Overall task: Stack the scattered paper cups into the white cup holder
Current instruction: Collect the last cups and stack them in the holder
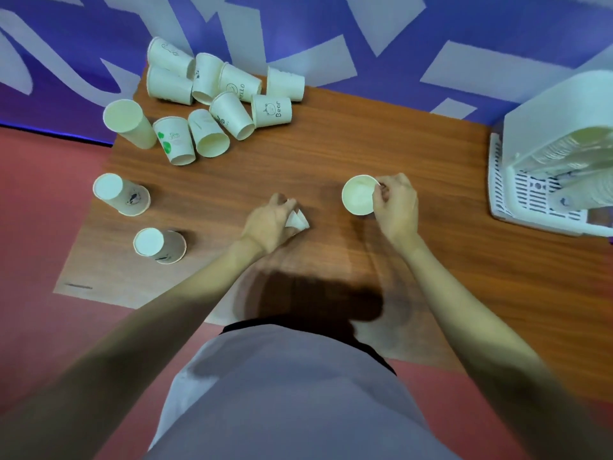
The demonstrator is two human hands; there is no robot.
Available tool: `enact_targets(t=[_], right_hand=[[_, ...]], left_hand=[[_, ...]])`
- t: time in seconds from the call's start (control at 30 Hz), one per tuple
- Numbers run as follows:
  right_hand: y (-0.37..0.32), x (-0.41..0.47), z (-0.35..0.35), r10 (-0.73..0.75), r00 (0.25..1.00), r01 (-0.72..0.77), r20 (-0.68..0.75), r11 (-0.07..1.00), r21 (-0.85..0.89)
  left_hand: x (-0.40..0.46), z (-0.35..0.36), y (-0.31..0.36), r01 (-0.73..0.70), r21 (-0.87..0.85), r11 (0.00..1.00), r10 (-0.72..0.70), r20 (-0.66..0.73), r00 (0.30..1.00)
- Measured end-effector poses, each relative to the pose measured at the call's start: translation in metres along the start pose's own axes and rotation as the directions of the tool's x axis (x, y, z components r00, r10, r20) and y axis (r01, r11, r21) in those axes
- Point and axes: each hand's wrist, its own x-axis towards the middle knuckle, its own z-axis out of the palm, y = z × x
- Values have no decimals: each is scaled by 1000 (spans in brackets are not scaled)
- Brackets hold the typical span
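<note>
grey cloth of the person's shirt (298, 393) fills the bottom edge, with both bare forearms reaching out over a wood-grain table (331, 144).

at the far left, two cups (121, 194) stand upside down on the table, flat white bases up, one nearer than the other, each with a small dark print on its wall. behind them a plain cup (129, 122) stands upright at the table's edge, and beside it a heap of cups (215, 97) lies tipped on its sides, mouths pointing many ways; they are thin cream paper, tapered, with rolled rims, and show green leaves, a bear drawing and the word "hello".

left hand (272, 220) rests near the table's middle, fingers curled round a small white folded scrap (297, 221) with pointed corners; what it is cannot be told.

right hand (394, 207) pinches the rim of an upright cup (360, 195), thumb and fingertip at its right edge; the cup looks empty, its round mouth facing up.

at the far right sits the holder (537, 194), white plastic with a slotted grid base and a tall smooth housing. inside it a long nested stack (570, 151) of cups lies slanted, rims showing as close ridges.
</note>
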Motion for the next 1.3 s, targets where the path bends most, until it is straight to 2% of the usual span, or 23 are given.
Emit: enact_targets(t=[0.3,0.53,0.7,0.83,1.13,1.3], right_hand=[[104,-22,-90,103,969,-85,-225,992,89],[192,-14,-176,223,877,-196,-425,975,107],[245,13,-206,327,805,-271,-494,945,183],[270,37,-206,387,775,-338,-500,922,191],[295,58,-176,493,788,-458,-368,870,182],[304,61,-166,498,799,-459,-336,867,195]], left_hand=[[35,20,126,-167,-223,961,139,-133,981],[61,36,217,-301,-276,913,239,-235,942],[84,36,264,-359,-327,874,255,-319,913],[102,38,289,-352,-323,878,231,-359,905],[137,39,326,-388,-321,864,248,-401,882],[149,40,339,-415,-347,841,259,-416,872]])
